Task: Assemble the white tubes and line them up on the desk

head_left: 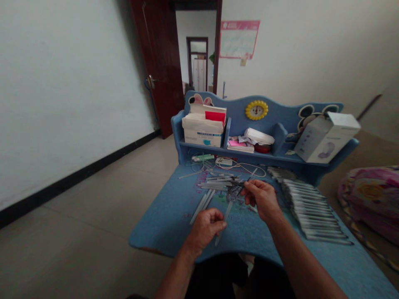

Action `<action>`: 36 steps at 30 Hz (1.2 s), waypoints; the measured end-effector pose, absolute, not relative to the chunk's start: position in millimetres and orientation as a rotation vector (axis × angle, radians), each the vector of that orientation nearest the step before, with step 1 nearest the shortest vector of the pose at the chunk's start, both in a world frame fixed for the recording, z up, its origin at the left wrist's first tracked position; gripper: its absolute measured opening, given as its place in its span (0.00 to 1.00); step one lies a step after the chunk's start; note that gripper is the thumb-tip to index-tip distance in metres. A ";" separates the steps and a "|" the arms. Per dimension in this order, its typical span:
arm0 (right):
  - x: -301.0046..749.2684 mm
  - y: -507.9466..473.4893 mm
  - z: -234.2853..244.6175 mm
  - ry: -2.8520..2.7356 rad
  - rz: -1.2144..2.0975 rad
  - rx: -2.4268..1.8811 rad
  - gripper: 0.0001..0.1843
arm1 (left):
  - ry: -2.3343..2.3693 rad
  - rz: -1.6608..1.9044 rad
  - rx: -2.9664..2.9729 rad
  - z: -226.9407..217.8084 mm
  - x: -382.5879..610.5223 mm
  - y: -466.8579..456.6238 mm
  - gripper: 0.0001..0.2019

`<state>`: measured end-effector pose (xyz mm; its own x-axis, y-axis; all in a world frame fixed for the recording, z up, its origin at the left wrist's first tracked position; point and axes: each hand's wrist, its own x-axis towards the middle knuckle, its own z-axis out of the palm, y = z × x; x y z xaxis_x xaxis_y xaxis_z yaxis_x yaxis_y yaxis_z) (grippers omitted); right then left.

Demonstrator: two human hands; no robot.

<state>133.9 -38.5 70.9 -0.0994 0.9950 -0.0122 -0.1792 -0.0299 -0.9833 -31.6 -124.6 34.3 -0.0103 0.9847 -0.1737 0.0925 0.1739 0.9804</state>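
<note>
My left hand [207, 230] is closed, its thumb and fingers pinching a translucent pen barrel [228, 211] that slants over the front of the blue table. Just above and to the right, my right hand [262, 200] pinches a thin pen refill [254, 172], dark at its lower end. Whether the refill's tip touches the barrel I cannot tell. Beyond the hands lies a loose pile of pale barrels [218, 182] with small dark parts [233, 193] beside it. Several more barrels [202, 205] lie side by side left of my left hand.
Stacked pens [314, 211] line the table's right side. A blue shelf [205, 148] at the back bears a mask box [202, 135], papers [240, 145] and a white carton [327, 139]. A white cord [249, 168] lies below the shelf. The blue table [162, 228] curves inward at its front edge.
</note>
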 end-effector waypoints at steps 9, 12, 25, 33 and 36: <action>132.7 -46.8 69.5 -1.130 1.359 -1.044 0.15 | 1.340 1.000 1.219 36.4 -32.6 -127.3 0.03; 133.9 -47.9 69.6 -1.126 1.323 -1.031 0.14 | 1.327 1.016 1.216 36.4 -32.5 -127.6 0.03; 123.6 -78.5 59.7 -1.392 1.262 -1.093 0.14 | 1.343 0.982 1.334 40.2 -32.8 -125.8 0.03; 163.6 -82.0 37.5 -1.631 1.030 -1.241 0.22 | 1.330 1.010 1.474 52.3 -35.1 -128.0 0.08; 194.4 -58.3 20.7 -1.791 0.703 -1.637 0.18 | 1.346 1.070 1.416 51.8 -35.7 -128.3 0.08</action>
